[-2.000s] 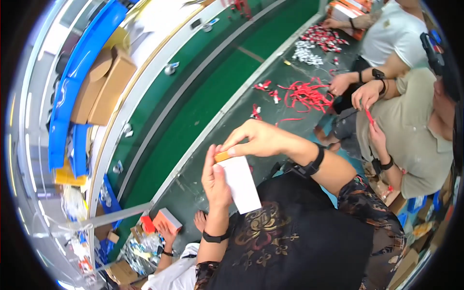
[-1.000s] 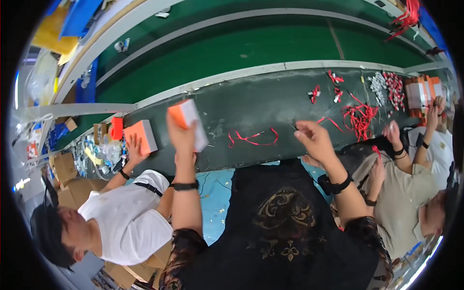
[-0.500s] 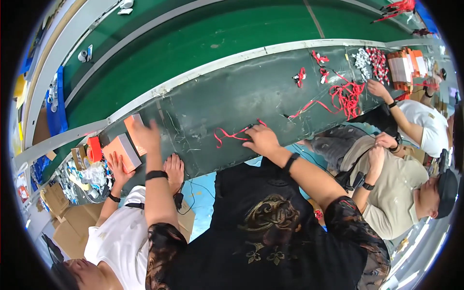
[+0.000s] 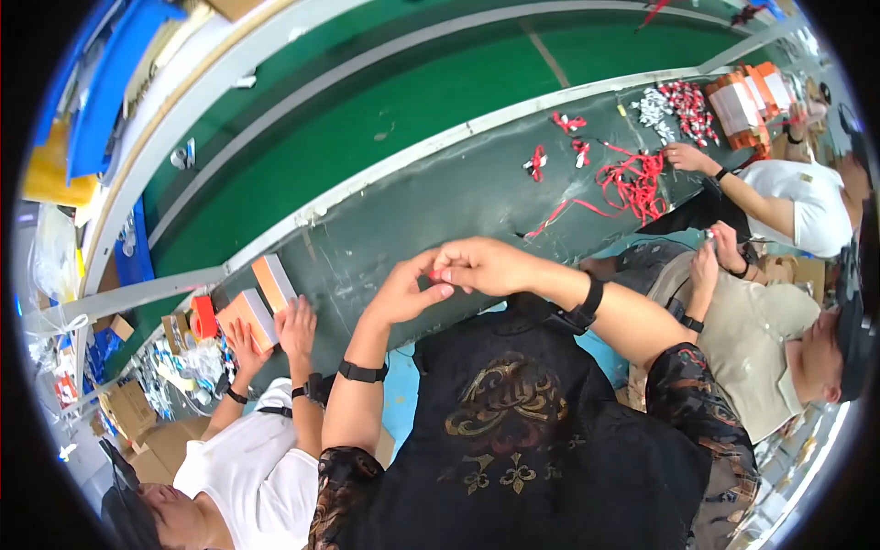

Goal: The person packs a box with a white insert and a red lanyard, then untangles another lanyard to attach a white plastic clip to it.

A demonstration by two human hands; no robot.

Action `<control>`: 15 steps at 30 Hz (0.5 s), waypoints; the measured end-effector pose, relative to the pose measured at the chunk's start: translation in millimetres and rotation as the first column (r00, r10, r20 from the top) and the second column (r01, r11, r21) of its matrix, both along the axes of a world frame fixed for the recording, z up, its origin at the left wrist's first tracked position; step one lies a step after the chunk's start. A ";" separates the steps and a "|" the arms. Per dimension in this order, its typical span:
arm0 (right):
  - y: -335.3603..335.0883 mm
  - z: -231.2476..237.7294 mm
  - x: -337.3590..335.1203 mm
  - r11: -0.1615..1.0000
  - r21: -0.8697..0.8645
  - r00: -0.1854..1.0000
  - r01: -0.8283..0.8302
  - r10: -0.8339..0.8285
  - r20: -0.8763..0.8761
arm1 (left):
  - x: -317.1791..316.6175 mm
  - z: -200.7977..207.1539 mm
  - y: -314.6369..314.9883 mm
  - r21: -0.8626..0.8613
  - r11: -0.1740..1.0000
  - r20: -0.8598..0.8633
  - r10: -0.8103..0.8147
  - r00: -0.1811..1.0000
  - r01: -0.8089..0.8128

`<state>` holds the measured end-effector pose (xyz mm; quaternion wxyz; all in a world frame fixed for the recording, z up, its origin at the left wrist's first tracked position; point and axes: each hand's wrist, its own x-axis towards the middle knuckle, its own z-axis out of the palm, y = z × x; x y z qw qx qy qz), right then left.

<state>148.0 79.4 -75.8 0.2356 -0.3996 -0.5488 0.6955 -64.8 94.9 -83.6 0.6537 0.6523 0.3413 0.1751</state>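
Over the near part of the dark table (image 4: 367, 220), my left hand (image 4: 403, 289) and my right hand (image 4: 481, 266) meet. Their fingers close together around a red strap (image 4: 436, 274), of which only a small bit shows. The rest of it is hidden inside the fingers. Right of my hands, a tangled heap of red straps (image 4: 634, 188) lies on the table, one strap trailing toward me. Small red bundles (image 4: 537, 163) lie singly beyond it.
At left, a co-worker's hands touch orange-and-white boxes (image 4: 243, 319). Co-workers sit at right, near white pieces (image 4: 654, 112), red-and-white bundles (image 4: 689, 112) and stacked orange boxes (image 4: 733, 108). A pale rail (image 4: 440, 147) separates the table from a green conveyor belt (image 4: 385, 119).
My left hand has come from beside the boxes to meet my right hand. The red strap, stretched out on the table before, is now gathered between my fingers. The view has shifted slightly.
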 end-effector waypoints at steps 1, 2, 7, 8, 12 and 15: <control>12.1 32.0 8.3 1.000 0.004 0.999 -0.027 0.027 0.024 | 0.4 -8.8 1.7 0.101 0.995 -0.023 -0.001 1.000 0.004; 21.9 59.7 18.7 0.999 0.006 0.998 -0.049 0.049 0.046 | 6.1 0.1 5.7 0.128 0.992 -0.020 -0.018 1.000 0.020; 32.1 115.3 49.8 0.982 0.180 0.990 0.056 -0.078 0.117 | 27.4 74.4 17.4 -0.009 0.954 0.285 0.289 0.914 -0.299; 32.1 116.9 54.0 0.977 0.201 0.993 0.065 -0.084 0.087 | 28.6 86.8 20.1 0.020 0.944 0.280 0.310 0.909 -0.328; 28.1 126.2 69.8 0.960 0.255 0.989 0.119 -0.137 0.054 | 43.1 128.0 25.9 0.235 0.871 0.155 0.405 0.901 -0.432; 26.5 95.8 72.8 0.888 0.385 0.968 0.251 -0.228 -0.105 | 64.0 153.1 26.2 0.231 0.869 0.243 0.384 0.891 -0.438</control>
